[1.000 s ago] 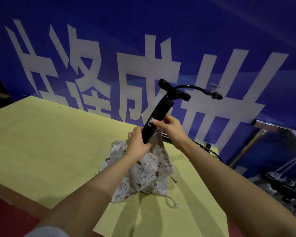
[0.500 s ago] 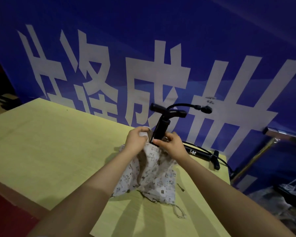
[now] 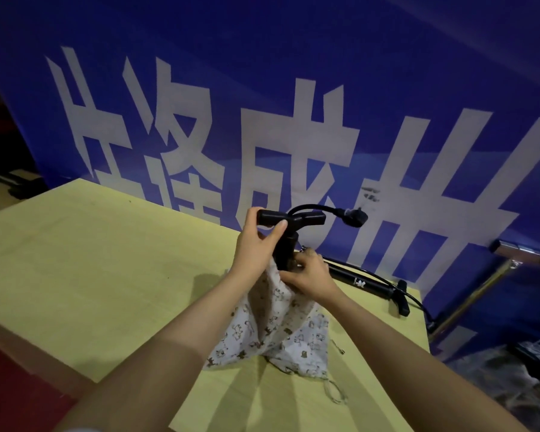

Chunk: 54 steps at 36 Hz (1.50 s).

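A black hand pump (image 3: 289, 244) stands upright inside a white drawstring bag (image 3: 276, 330) printed with small brown animals. Only its T-handle, upper barrel and curved hose stick out of the bag's mouth. My left hand (image 3: 256, 247) grips the left end of the T-handle, thumb across its front. My right hand (image 3: 309, 274) pinches the bag's rim beside the barrel. The bag's lower part rests crumpled on the yellow table (image 3: 91, 269), and the pump's lower end is hidden in the cloth.
A second black pump (image 3: 371, 283) lies flat near the table's far right edge, its hose trailing off the corner. A blue banner (image 3: 293, 88) with large white characters stands right behind the table. Metal frames (image 3: 487, 279) and dark gear sit to the right.
The pump has sunk deeper into the bag and stands more upright. My left hand has moved from the bag's rim up to the T-handle. My right hand stays at the bag's mouth.
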Motion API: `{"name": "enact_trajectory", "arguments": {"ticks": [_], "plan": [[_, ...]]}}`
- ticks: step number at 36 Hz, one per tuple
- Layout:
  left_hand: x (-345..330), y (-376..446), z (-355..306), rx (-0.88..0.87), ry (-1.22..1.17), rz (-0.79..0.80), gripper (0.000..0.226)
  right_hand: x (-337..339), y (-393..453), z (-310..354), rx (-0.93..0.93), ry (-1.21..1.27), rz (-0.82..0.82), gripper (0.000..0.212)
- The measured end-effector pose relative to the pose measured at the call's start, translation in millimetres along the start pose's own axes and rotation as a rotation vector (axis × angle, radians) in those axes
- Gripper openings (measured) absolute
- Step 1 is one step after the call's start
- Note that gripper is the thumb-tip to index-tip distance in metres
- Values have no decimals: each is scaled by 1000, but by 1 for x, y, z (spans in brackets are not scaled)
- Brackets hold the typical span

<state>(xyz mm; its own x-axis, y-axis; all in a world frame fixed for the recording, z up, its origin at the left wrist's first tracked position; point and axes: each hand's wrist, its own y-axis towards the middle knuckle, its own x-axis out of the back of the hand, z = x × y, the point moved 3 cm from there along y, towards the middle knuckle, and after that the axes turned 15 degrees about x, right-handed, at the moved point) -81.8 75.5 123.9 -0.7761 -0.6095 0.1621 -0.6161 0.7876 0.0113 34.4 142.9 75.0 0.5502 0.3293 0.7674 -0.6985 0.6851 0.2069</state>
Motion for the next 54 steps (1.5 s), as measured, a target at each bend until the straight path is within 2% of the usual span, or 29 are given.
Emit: {"name": "enact_trajectory", "arguments": {"ticks": [5,7,10,12,15,21,27,29,33,35,38,43,46,49,54], "plan": [[0,-2,-7,-29,6,-95,24,13,-7,4,137,-17,29,43],[-1,-2,-12,-39,30,-120,24,23,-10,5,161,-156,-10,50],[-3,-3,-19,-59,53,-113,25,38,-9,8,214,-341,-178,40],[-4,-3,-21,-93,101,-104,26,47,-6,11,231,-353,-304,30],[-5,-2,-23,-138,186,-104,20,58,-1,20,215,-351,-398,20],[-3,-1,-37,-197,284,-150,19,82,13,46,160,79,-562,12],[-1,0,-44,-234,470,-179,19,113,29,78,180,346,-722,4],[-2,-1,-43,-228,536,-178,20,121,36,86,174,354,-738,6],[-4,-1,-42,-201,615,-164,17,123,49,89,108,364,-715,37],[-4,-1,-46,-200,681,-170,16,120,53,87,93,384,-679,45],[-1,2,-55,-238,813,-227,26,119,57,90,117,459,-594,41],[-2,4,-70,-266,821,-186,51,123,58,97,244,513,-531,32],[-5,-1,-81,-280,891,-165,44,126,58,106,337,484,-497,29],[-10,-3,-97,-309,857,-185,42,136,59,113,405,452,-536,29],[-16,0,-92,-287,737,-177,30,141,58,112,467,190,-568,33]]}}
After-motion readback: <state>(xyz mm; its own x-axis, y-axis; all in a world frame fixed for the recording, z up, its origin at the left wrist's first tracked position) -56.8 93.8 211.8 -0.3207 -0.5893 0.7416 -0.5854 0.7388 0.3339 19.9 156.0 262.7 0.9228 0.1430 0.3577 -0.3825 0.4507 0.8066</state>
